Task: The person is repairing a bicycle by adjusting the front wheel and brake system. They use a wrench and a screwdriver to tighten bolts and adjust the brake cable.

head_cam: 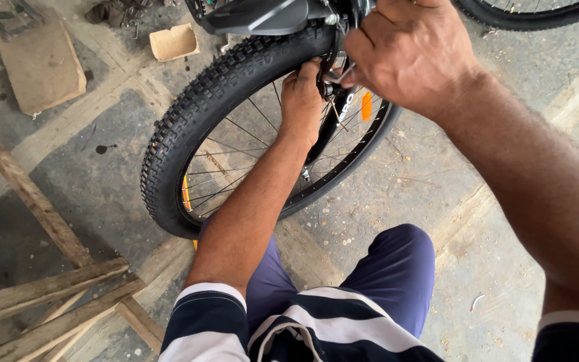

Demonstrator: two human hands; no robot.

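Top centre of the frame, both hands close around the brake by the bicycle wheel [189, 127]: left hand [301, 94] grip curled below, right hand [410, 50] grip pinching a small metal part [338, 75].

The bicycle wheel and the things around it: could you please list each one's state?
bicycle wheel: upright, tyre on the rim
left hand: reached through the spokes, gripping near the brake
right hand: closed on a part by the fork
cardboard box: open, on the floor
wooden frame: lying on the floor

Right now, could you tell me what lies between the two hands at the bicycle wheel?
In the head view, a small metal brake part by the tyre sits between the left hand and the right hand; both hands touch it.
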